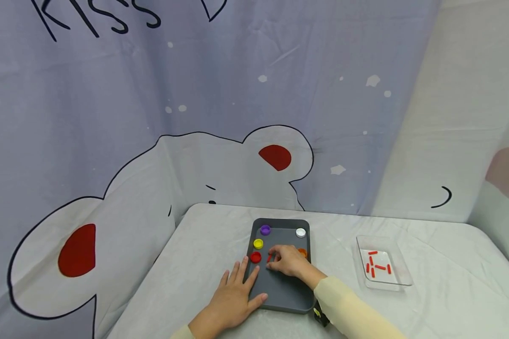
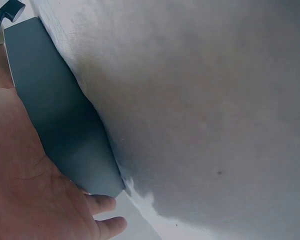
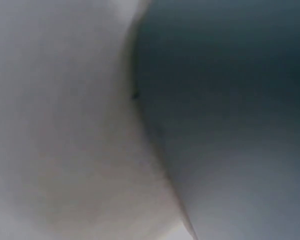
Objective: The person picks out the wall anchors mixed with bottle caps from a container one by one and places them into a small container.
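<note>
Sitting in the right hand's (image 1: 288, 261) narrow pinch, one red stick (image 1: 269, 258) is at the gray tray (image 1: 282, 293), just right of the red cap (image 1: 256, 257), though whether it touches the tray floor cannot be told. Yellow (image 1: 258, 244), purple (image 1: 265, 230), white (image 1: 300, 232) and partly hidden orange (image 1: 303, 253) caps line the tray's long sides, and the left hand (image 1: 232, 300) lies spread, holding nothing, at its left edge. Work seems barely begun: six sticks (image 1: 380, 267) lie in the clear plastic container (image 1: 400, 268) farther right on the table (image 1: 335, 235), none visibly set down on the tray.
</note>
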Available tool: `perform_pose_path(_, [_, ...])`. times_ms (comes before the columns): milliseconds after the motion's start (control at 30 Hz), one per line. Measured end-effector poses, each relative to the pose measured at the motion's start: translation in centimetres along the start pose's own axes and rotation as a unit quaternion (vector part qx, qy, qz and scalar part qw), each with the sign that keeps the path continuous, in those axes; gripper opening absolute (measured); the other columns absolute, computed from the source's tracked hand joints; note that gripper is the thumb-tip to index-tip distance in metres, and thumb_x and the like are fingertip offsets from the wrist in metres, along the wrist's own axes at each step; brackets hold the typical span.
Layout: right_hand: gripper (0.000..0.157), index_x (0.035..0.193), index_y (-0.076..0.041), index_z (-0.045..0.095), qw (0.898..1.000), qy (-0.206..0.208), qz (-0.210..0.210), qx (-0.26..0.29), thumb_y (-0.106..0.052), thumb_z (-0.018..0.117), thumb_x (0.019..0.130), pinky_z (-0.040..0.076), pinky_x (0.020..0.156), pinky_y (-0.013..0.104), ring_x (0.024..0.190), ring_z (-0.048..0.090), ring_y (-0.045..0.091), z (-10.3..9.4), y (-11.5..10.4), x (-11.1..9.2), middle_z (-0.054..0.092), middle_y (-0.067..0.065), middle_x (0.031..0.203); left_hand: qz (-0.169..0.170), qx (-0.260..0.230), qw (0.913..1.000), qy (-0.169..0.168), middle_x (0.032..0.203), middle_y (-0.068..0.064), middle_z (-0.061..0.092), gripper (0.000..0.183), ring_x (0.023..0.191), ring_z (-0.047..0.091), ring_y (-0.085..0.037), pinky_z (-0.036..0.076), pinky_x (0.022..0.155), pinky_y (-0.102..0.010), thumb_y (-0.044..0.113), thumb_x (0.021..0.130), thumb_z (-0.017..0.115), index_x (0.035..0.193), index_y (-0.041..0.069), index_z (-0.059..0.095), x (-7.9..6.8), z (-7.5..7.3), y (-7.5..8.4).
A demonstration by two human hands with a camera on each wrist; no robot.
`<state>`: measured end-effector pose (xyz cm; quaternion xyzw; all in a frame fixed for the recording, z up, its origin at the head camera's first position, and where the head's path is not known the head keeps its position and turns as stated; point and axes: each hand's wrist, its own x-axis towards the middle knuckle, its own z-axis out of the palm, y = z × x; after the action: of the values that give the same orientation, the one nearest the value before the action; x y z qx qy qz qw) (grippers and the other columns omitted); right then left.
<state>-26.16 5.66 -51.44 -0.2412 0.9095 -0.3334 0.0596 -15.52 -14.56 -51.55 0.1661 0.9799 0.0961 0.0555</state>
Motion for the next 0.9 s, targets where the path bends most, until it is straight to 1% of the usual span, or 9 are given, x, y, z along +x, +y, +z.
perform_pose_path(267, [0.034, 0.113, -0.004, 0.072, 1.000, -0.009, 0.007, -0.003, -0.021, 0.083, 0.085, 0.042, 0.058, 0.024, 0.060, 0.051, 0.007, 0.25, -0.07, -0.27, 0.059, -0.007, 0.069, 0.004, -0.008, 1.0000, 0.002, 0.168, -0.017, 0.015, 0.081, 0.151, 0.021, -0.044, 0.024, 0.114, -0.068, 0.072, 0.098, 0.036, 0.158, 0.018, 0.038, -0.20, 0.20, 0.10])
perform_pose_path(467, [0.033, 0.110, -0.004, 0.072, 1.000, -0.002, 0.016, -0.018, -0.020, 0.084, 0.084, 0.046, 0.061, 0.026, 0.064, 0.053, 0.008, 0.22, -0.50, -0.15, 0.062, -0.006, 0.072, 0.001, -0.004, 1.0000, 0.003, 0.169, -0.016, 0.014, 0.081, 0.152, 0.021, -0.043, 0.024, 0.114, -0.067, 0.073, 0.098, 0.034, 0.159, 0.019, 0.038, -0.08, 0.27, 0.04])
perform_pose_path(567, [0.032, 0.109, -0.005, 0.072, 1.000, -0.002, 0.012, -0.024, -0.020, 0.085, 0.083, 0.048, 0.064, 0.028, 0.066, 0.054, 0.009, 0.17, -0.72, -0.08, 0.063, -0.005, 0.074, 0.002, -0.002, 1.0000, 0.006, 0.169, -0.016, 0.014, 0.081, 0.152, 0.021, -0.043, 0.024, 0.114, -0.067, 0.073, 0.098, 0.034, 0.159, 0.019, 0.037, 0.00, 0.11, 0.02])
perform_pose_path(700, [0.031, 0.107, -0.007, 0.073, 1.000, -0.007, 0.012, -0.025, -0.020, 0.085, 0.082, 0.048, 0.065, 0.029, 0.067, 0.054, 0.010, 0.15, -0.79, -0.05, 0.062, -0.005, 0.074, 0.000, 0.002, 1.0000, 0.006, 0.169, -0.016, 0.013, 0.081, 0.152, 0.020, -0.042, 0.024, 0.115, -0.066, 0.073, 0.099, 0.034, 0.159, 0.020, 0.036, 0.11, 0.05, -0.01])
perform_pose_path(800, [0.031, 0.107, -0.008, 0.073, 1.000, -0.010, 0.010, -0.023, -0.020, 0.086, 0.081, 0.047, 0.065, 0.028, 0.067, 0.053, 0.010, 0.22, -0.73, 0.00, 0.061, -0.005, 0.073, -0.001, 0.003, 1.0000, 0.004, 0.169, -0.016, 0.013, 0.081, 0.152, 0.020, -0.042, 0.023, 0.115, -0.066, 0.073, 0.099, 0.033, 0.159, 0.020, 0.035, 0.10, 0.06, -0.05])
perform_pose_path(900, [0.031, 0.106, -0.009, 0.074, 1.000, -0.012, -0.002, -0.026, -0.020, 0.087, 0.080, 0.046, 0.064, 0.027, 0.066, 0.052, 0.009, 0.37, -0.67, 0.06, 0.060, -0.006, 0.072, 0.000, 0.003, 1.0000, 0.003, 0.169, -0.016, 0.013, 0.081, 0.152, 0.020, -0.042, 0.024, 0.115, -0.066, 0.073, 0.098, 0.033, 0.160, 0.020, 0.035, -0.07, 0.00, -0.01])
